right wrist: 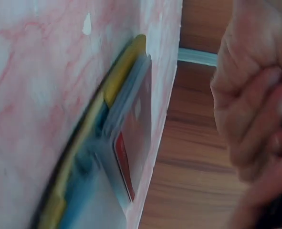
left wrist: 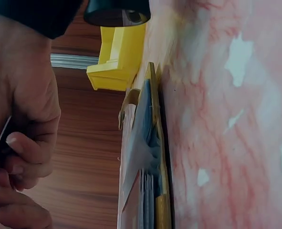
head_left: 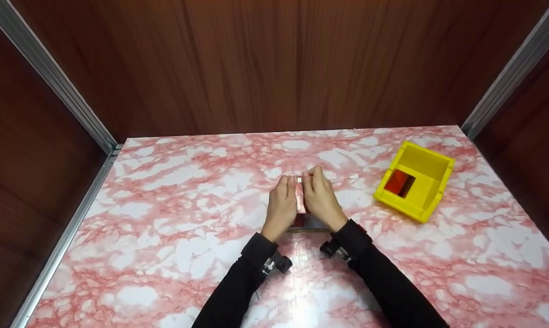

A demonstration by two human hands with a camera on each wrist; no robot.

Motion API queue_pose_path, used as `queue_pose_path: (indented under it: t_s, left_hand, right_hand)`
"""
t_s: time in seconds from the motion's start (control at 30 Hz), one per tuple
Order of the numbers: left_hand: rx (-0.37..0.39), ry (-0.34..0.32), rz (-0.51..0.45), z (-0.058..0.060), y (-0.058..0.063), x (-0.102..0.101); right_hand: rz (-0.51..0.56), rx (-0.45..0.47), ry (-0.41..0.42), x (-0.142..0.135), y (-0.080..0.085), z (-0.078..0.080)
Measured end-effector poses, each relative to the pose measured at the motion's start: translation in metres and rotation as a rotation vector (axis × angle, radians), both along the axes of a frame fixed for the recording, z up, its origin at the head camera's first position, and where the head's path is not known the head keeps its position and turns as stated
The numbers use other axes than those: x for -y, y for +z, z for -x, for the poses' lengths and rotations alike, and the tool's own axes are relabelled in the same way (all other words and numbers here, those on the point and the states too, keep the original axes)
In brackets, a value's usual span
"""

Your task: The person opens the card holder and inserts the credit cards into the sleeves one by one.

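My left hand (head_left: pixel 281 205) and right hand (head_left: pixel 321 198) are close together at mid-table, fingers curled. In the left wrist view, the left hand's fingers pinch a thin dark card-like piece (left wrist: pixel 0 143) with a pale edge. The right wrist view shows the right hand (right wrist: pixel 255 109) also gripping something dark with a bit of red, mostly hidden by the fingers. Below the hands an opened card holder (left wrist: pixel 152 109) lies on the table, with a yellow-brown cover, blue lining, clear plastic sleeves and a strap with a snap. A stack of cards (right wrist: pixel 136 124) sits in its sleeves.
To the right stands a yellow open bin (head_left: pixel 431 159), with a red-and-black card (head_left: pixel 398 183) inside. The tabletop (head_left: pixel 165 218) has a pink and white marbled pattern. Wood-grain panels (head_left: pixel 256 68) rise at the back and sides, with metal posts at the corners.
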State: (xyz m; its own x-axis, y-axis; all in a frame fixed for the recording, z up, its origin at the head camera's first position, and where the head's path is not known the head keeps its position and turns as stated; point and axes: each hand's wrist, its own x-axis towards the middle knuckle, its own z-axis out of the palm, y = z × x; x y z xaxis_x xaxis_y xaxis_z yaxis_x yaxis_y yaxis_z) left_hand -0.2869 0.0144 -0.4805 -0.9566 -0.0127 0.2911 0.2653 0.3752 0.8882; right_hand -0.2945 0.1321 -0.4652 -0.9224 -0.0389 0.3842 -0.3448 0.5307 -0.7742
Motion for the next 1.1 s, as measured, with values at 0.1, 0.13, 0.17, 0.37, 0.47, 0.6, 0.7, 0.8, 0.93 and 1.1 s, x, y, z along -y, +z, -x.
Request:
queue_pose_path:
  t_s: [0.1, 0.13, 0.17, 0.37, 0.47, 0.6, 0.7, 0.8, 0.93, 1.1]
  left_hand:
    - [0.012, 0.002, 0.015, 0.003, 0.0, 0.004]
    - [0.017, 0.002, 0.019, 0.004, -0.001, 0.006]
    - [0.021, 0.006, 0.028, 0.005, -0.001, 0.007]
    - [0.033, 0.057, 0.075, 0.009, -0.004, 0.015]
    - [0.036, 0.082, 0.114, 0.009, -0.006, 0.016]
    - [0.019, 0.106, 0.165, 0.008, -0.009, 0.014]
    - [0.007, 0.093, 0.203, 0.007, -0.011, 0.013]
    - [0.037, 0.063, 0.232, 0.006, -0.012, 0.013]
    - [0.11, 0.002, 0.27, 0.007, -0.013, 0.016]
    - [0.164, -0.057, 0.304, 0.009, -0.014, 0.018]
  right_hand:
    - [-0.025, 0.096, 0.063, -0.005, 0.003, 0.003]
    - [-0.036, 0.128, 0.087, -0.008, 0.004, 0.004]
    - [-0.054, 0.152, 0.112, -0.011, 0.006, 0.005]
    - [-0.266, 0.272, 0.25, -0.042, 0.015, 0.012]
    - [-0.46, 0.347, 0.309, -0.058, 0.019, 0.014]
    - [-0.639, 0.404, 0.36, -0.068, 0.019, 0.013]
    - [-0.705, 0.381, 0.364, -0.068, 0.016, 0.011]
    - [-0.749, 0.33, 0.357, -0.065, 0.012, 0.009]
    - [-0.761, 0.304, 0.353, -0.064, 0.01, 0.009]
    - [-0.749, 0.316, 0.362, -0.064, 0.01, 0.011]
